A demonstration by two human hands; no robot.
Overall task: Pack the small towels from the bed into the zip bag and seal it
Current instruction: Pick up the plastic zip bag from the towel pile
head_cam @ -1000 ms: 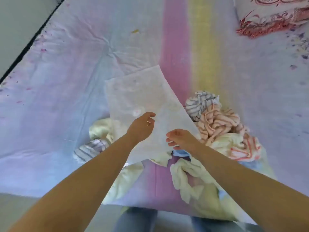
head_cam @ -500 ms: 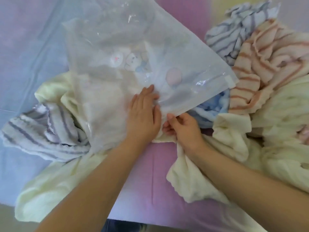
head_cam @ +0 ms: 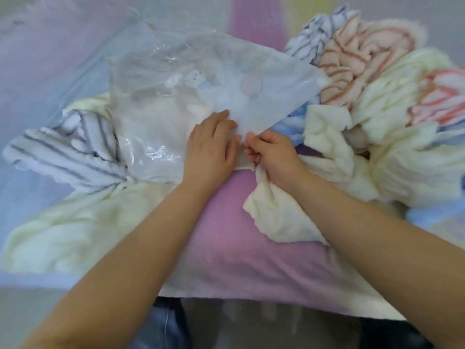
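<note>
A translucent zip bag [head_cam: 201, 79] with a small cartoon print lies flat across the towel heap on the bed. My left hand [head_cam: 214, 144] rests palm down on its near edge, fingers together. My right hand [head_cam: 271, 152] pinches the same near edge of the bag between thumb and fingers, right beside the left hand. Small towels lie all around: a grey-striped one [head_cam: 68, 152] at the left, a cream one [head_cam: 63, 227] below it, another cream one [head_cam: 281, 212] under my right wrist, an orange-striped one [head_cam: 357, 56] and a blue one [head_cam: 292, 122] at the right.
The bed sheet [head_cam: 239, 238] is pastel with a pink band down the middle. Its near edge runs under my forearms. More cream towels [head_cam: 415, 157] and a red-striped one [head_cam: 442, 96] pile up at the far right. My jeans [head_cam: 163, 323] show below the bed edge.
The view has closed in on the bed and the bag. Both hands have come together at the bag's near edge; my left hand has flattened on it and my right hand now pinches it.
</note>
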